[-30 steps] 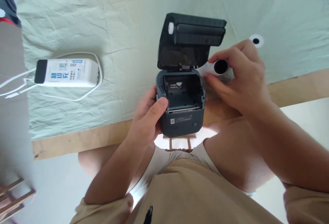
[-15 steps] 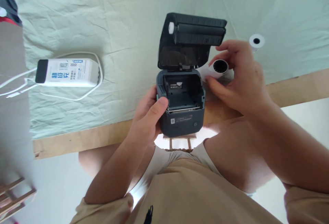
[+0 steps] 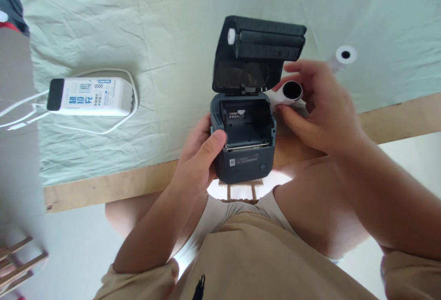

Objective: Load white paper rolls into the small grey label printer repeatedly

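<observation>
"What was done?"
"The black plastic lid [image 3: 260,45] stood open, the left hand [image 3: 199,157] gripping the dark-grey boxy plastic printer [image 3: 245,167]"
"Was the white cylindrical paper roll [image 3: 281,98] inside?"
"No, it sat outside (just beside), pinched by the right hand [image 3: 326,102]"

Homelike room: pale green cloth [image 3: 172,24] over wooden table [image 3: 113,189].

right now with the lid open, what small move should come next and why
Probably bring the nearer white roll over the bay: the right hand holds it beside the printer, the left hand steadies the printer, the lid stands open, and no roll shows inside.
</observation>
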`<state>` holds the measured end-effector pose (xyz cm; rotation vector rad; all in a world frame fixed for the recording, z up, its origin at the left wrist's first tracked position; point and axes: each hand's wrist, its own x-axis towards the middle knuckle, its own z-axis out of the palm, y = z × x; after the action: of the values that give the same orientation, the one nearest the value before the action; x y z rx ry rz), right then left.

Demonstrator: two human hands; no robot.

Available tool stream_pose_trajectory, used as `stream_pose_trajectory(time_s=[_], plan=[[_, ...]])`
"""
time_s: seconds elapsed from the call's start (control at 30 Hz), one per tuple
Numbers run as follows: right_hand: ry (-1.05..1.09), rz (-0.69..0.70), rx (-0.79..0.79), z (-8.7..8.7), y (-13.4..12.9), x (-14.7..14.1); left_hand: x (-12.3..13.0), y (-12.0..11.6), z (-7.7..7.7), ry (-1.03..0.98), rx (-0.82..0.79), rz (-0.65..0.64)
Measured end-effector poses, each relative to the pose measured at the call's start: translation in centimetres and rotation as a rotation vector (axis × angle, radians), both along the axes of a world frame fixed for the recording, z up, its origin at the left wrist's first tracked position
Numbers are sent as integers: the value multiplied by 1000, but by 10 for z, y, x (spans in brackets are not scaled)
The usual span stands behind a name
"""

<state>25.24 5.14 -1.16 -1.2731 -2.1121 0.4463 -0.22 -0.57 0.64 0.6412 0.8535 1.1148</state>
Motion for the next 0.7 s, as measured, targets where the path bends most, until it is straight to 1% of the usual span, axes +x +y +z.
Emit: stream_pose_trajectory(time_s=[0.1, 0.17, 0.27, 0.37, 0.53, 0.63, 0.7], plan=[[-74, 17, 97, 3, 0, -1, 0, 0, 0, -12, -2, 1], [-87, 4, 153, 4, 0, -1, 0, 0, 0, 1, -13, 8], [-84, -13, 150, 4, 0, 0, -2, -2, -1, 21, -25, 26], [-87, -28, 124, 4, -1, 0, -4, -2, -1, -1, -19, 5], [-109, -25, 172, 1, 2, 1, -2, 0, 0, 54, -61, 17], [-8, -59, 165, 4, 2, 1, -1, 0, -2, 36, -37, 17], [135, -121, 223, 11, -2, -3, -2, -2, -3, 33, -30, 26]])
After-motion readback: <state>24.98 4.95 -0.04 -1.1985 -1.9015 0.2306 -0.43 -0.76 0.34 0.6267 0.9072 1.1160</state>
